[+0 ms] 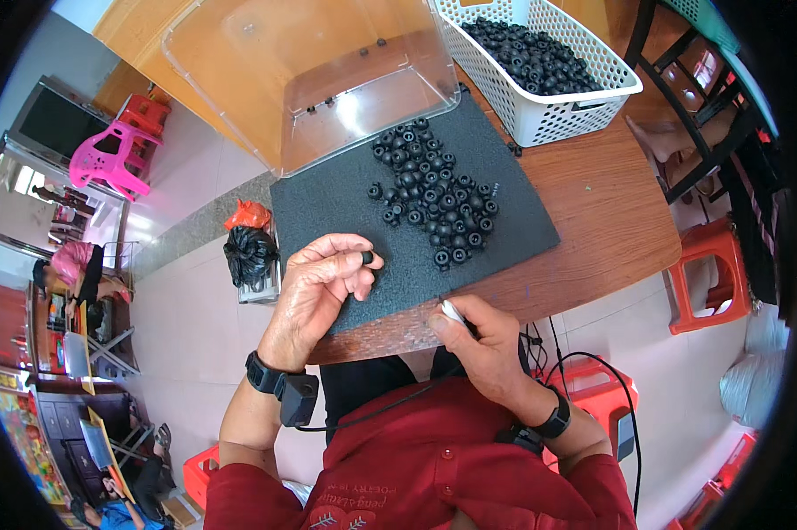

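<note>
My left hand (pixel 315 287) is above the left front of a dark grey mat (pixel 328 208). Its thumb and fingers pinch a small round black rubber-like part (pixel 367 257). Just off the table's front edge, my right hand (pixel 485 346) is closed round a small white tool (pixel 452 311); most of it is hidden in the fist, so its kind does not show. Farther back on the mat lies a loose pile of black ball-shaped parts (pixel 434 194) with ringed openings. Both hands are apart from the pile.
A clear plastic bin (pixel 363 132) lies open at the back, with a few black parts inside. To its right stands a white perforated basket (pixel 549 115) full of black parts. Bagged items (pixel 251 252) sit left of the table; a red stool (pixel 712 278) is at right.
</note>
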{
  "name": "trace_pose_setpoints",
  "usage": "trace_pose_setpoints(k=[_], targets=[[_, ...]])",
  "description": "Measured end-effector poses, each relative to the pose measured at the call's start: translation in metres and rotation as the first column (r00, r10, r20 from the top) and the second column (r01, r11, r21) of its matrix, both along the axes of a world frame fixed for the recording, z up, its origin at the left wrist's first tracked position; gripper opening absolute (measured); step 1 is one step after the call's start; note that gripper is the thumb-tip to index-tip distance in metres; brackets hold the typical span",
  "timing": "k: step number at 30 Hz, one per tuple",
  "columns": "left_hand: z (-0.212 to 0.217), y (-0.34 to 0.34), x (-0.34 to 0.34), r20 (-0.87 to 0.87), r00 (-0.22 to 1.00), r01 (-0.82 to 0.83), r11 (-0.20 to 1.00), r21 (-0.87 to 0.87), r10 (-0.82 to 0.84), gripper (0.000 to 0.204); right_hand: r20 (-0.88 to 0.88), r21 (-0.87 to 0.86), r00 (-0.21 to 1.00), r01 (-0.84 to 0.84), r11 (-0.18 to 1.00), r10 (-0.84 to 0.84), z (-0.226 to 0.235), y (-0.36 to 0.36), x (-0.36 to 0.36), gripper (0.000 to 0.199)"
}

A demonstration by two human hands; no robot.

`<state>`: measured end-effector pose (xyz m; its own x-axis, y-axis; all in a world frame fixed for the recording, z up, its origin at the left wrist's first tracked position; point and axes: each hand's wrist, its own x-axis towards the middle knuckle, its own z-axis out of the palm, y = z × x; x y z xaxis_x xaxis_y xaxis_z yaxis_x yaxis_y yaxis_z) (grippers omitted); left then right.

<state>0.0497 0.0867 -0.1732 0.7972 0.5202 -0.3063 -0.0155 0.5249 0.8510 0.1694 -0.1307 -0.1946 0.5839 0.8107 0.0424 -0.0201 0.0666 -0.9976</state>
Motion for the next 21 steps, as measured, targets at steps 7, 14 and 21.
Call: trace_pose_setpoints(k=[7,14,21], targets=[[0.007,-0.027,-0.003,0.021,1.0,-0.004,0.999,-0.044,0.005,0.021,-0.031,-0.015,0.999,-0.008,1.0,0.008,0.004,0.001,-0.001,0.016],[0.0,-0.043,-0.009,0.097,0.995,0.007,0.999,-0.051,-0.002,0.023,0.026,0.007,0.999,-0.026,1.0,0.025,0.006,0.0,-0.002,0.02],[0.003,-0.061,-0.009,0.145,0.989,0.048,0.989,-0.143,-0.027,0.025,0.089,0.122,0.996,-0.01,0.992,0.0,0.007,0.002,-0.003,0.02]])
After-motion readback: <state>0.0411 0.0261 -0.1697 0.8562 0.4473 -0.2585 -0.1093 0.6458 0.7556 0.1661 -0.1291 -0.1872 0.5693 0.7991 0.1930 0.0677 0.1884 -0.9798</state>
